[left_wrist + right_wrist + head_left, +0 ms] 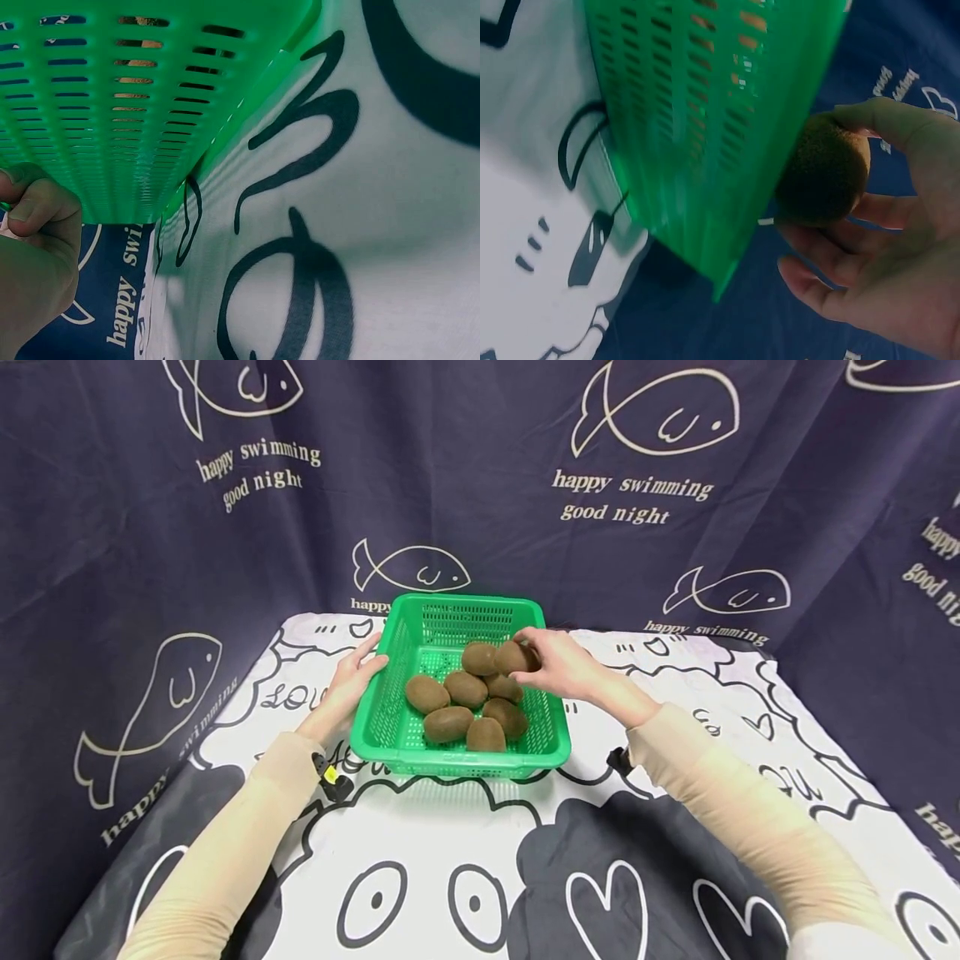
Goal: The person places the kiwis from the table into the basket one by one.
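Note:
A green plastic basket (461, 758) with slotted sides stands on the table and holds several brown kiwis (466, 690). At its left side, my left hand (347, 683) grips the rim, thumb toward the inside; the left wrist view shows that hand (41, 217) beside the slotted wall, its fingers partly cut off by the frame. My right hand (564, 667) pinches one kiwi (514, 657) between thumb and fingers, over the basket's right part. Seen from the right wrist, this kiwi (823, 171) is at the level of the rim, clasped by the curled right hand (900, 232).
A white cloth with black drawings (420, 852) covers the table. Behind and at the sides hangs a dark blue curtain (480, 468) with fish outlines and lettering. The basket's far edge sits near the back of the table, close to the curtain.

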A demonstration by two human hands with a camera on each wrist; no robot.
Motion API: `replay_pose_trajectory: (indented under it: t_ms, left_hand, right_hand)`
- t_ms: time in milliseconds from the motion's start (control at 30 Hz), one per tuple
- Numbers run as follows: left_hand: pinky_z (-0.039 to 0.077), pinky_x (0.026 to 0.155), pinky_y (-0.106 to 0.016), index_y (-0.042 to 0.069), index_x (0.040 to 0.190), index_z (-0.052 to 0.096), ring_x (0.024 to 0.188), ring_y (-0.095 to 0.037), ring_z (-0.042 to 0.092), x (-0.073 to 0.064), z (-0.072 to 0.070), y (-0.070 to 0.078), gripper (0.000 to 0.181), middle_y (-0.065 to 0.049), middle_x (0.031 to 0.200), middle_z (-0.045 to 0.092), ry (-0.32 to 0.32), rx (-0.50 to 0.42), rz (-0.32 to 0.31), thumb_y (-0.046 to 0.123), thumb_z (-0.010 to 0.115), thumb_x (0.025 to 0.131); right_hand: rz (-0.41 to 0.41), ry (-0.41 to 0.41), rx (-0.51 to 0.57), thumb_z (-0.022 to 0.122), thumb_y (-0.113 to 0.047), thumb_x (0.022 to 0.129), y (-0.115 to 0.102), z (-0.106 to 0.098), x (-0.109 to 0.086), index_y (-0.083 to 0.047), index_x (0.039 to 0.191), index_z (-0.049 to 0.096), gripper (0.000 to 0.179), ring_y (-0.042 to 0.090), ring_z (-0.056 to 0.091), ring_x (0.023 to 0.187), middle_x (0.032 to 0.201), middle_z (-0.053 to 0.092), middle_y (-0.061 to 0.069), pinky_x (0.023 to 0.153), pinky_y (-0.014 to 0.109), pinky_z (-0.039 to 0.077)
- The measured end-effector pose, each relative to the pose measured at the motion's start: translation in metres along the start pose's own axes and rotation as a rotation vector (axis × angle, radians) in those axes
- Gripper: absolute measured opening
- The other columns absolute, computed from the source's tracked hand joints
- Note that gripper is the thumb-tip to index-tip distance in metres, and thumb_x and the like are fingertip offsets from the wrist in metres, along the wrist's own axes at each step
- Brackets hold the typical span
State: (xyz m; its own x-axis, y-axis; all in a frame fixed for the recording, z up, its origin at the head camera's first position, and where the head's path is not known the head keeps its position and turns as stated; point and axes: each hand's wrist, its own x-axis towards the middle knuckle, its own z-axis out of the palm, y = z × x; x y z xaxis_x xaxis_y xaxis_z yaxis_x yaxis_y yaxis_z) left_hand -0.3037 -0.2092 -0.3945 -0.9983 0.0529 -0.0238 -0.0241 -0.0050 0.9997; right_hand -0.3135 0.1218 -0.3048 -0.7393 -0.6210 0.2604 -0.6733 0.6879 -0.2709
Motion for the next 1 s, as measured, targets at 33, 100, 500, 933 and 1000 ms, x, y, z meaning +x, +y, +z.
replay_pose_trajectory:
  t_ms: [33, 100, 500, 933, 1000]
  left_hand:
    - [0.051, 0.103, -0.046, 0.029, 0.155, 0.017, 0.126, -0.036, 0.051, 0.0, 0.0, 0.0, 0.059, -0.019, 0.149, 0.041, -0.002, -0.003, -0.002, 0.025, 0.044, 0.103]
    - [0.05, 0.104, -0.047, 0.028, 0.156, 0.016, 0.127, -0.037, 0.05, 0.0, 0.0, -0.001, 0.059, -0.019, 0.149, 0.04, -0.005, -0.013, -0.005, 0.025, 0.043, 0.103]
    - [0.058, 0.094, -0.033, 0.027, 0.156, 0.017, 0.121, -0.03, 0.056, 0.002, 0.0, -0.001, 0.06, -0.02, 0.148, 0.041, -0.005, -0.006, 0.002, 0.026, 0.045, 0.102]
    - [0.057, 0.094, -0.032, 0.024, 0.156, 0.018, 0.117, -0.027, 0.057, -0.004, 0.003, 0.007, 0.06, -0.019, 0.149, 0.04, 0.0, 0.022, -0.003, 0.023, 0.045, 0.102]
    - [0.056, 0.097, -0.034, 0.023, 0.156, 0.018, 0.116, -0.026, 0.057, -0.008, 0.004, 0.012, 0.06, -0.019, 0.149, 0.04, -0.001, 0.022, -0.002, 0.021, 0.044, 0.102]
  right_hand:
    - [-0.003, -0.011, 0.002, 0.075, -0.022, 0.08, -0.002, 0.003, 0.001, 0.0, 0.12, 0.059, 0.048, 0.025, 0.064, 0.085, 0.098, 0.069, 0.013, 0.074, 0.039, 0.055]
    - [-0.01, -0.03, 0.003, 0.075, -0.023, 0.08, -0.007, 0.007, 0.002, 0.0, 0.12, 0.059, 0.049, 0.025, 0.063, 0.086, 0.098, 0.069, 0.012, 0.073, 0.039, 0.055]
    - [-0.05, -0.095, -0.066, 0.075, -0.028, 0.08, -0.024, 0.025, 0.008, -0.002, 0.119, 0.06, 0.049, 0.025, 0.065, 0.095, 0.106, 0.069, 0.011, 0.082, 0.041, 0.055]
    - [-0.086, -0.177, -0.048, 0.068, -0.028, 0.088, -0.029, 0.035, 0.009, -0.003, 0.115, 0.06, 0.037, 0.023, 0.06, 0.083, 0.094, 0.067, 0.008, 0.073, 0.039, 0.053]
    - [-0.097, -0.158, -0.002, 0.066, -0.028, 0.09, -0.03, 0.03, 0.008, -0.003, 0.116, 0.059, 0.036, 0.023, 0.06, 0.082, 0.091, 0.067, 0.009, 0.074, 0.037, 0.053]
